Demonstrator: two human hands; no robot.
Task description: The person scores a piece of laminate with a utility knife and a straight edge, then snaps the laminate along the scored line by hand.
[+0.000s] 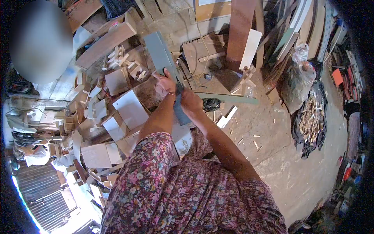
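A long grey-green board (159,48) slants from the upper middle of the head view down toward my body. Against its left edge is my left hand (165,84), gripping the board, with a bracelet at the wrist. My right hand (191,102) is closed at the board's lower right side, the fingers curled round the edge and partly hidden. Below the hands, the board's near end (182,114) sits over my lap. Whether a small tool is also in the right hand cannot be made out.
Wood offcuts and panels (130,109) are heaped on the left. A black bundle (211,104) and a pale wood strip (227,117) lie right of my hands. Farther right is a black sack of wood scraps (311,121). Tall boards (240,35) lean at the back.
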